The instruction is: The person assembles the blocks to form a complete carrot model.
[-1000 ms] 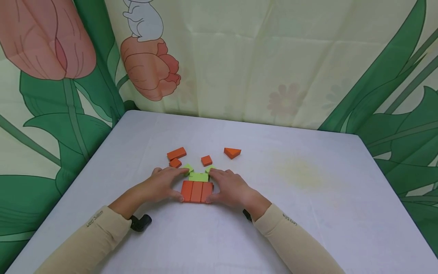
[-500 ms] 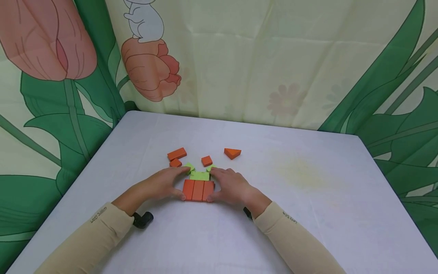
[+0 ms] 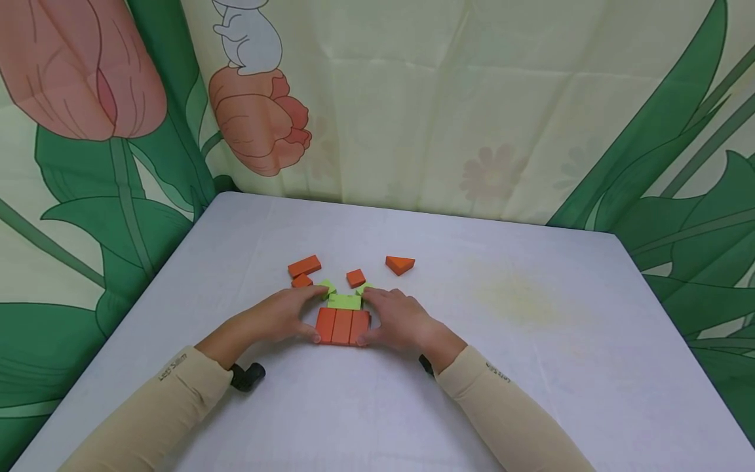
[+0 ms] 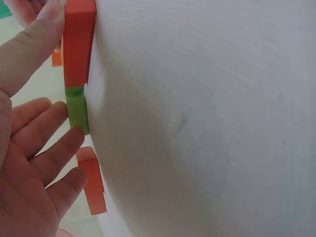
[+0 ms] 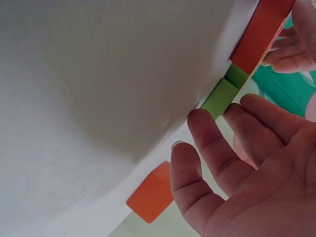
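Note:
Three orange rectangular blocks (image 3: 342, 326) lie side by side on the table, with a green block (image 3: 344, 301) against their far edge. A small green block (image 3: 327, 287) sits at its far left corner, and another small green block (image 3: 365, 287) at the far right. My left hand (image 3: 283, 316) is at the left side: the thumb touches the orange blocks and the fingertips touch the left green block (image 4: 77, 113). On the right side my right hand (image 3: 398, 318) does the same, its extended fingers at the right green block (image 5: 220, 98). Neither hand curls round a block.
Beyond the hands lie an orange rectangular block (image 3: 304, 265), a smaller orange block (image 3: 302, 280) touching it, an orange square block (image 3: 356, 278) and an orange triangular block (image 3: 400, 265). A printed curtain (image 3: 401, 118) hangs behind the white table (image 3: 531, 380).
Both hands and the orange and green blocks between them have shifted slightly away from the body and to the right. The loose orange blocks have stayed in place.

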{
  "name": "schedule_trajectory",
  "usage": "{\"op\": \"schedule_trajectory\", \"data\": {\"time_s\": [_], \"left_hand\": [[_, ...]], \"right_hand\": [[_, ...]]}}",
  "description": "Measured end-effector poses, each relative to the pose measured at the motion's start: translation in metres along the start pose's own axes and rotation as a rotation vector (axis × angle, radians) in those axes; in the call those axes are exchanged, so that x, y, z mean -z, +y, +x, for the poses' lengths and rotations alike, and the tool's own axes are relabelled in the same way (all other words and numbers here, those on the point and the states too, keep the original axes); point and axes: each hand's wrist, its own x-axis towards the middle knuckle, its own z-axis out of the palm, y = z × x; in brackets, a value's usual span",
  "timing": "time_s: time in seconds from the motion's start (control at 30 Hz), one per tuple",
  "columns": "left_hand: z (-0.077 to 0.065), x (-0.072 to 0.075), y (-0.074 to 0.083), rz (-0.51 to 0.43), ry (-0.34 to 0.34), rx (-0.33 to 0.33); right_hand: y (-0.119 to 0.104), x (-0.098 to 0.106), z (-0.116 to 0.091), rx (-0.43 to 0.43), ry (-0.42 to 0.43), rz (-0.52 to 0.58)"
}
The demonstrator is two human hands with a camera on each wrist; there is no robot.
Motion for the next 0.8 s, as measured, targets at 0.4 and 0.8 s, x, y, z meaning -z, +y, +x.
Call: {"op": "schedule_trajectory", "data": {"time_s": [0.4, 0.8], "left_hand": [[0.0064, 0.0013, -0.0015, 0.002, -0.009, -0.009], [0.0061, 0.0050, 0.0015, 0.100, 0.009, -0.033]], "right_hand": [[0.0045, 0.0016, 0.0042, -0.005, -0.004, -0.016], [0.0027, 0.0023, 0.0029, 0.011, 0.006, -0.011]]}}
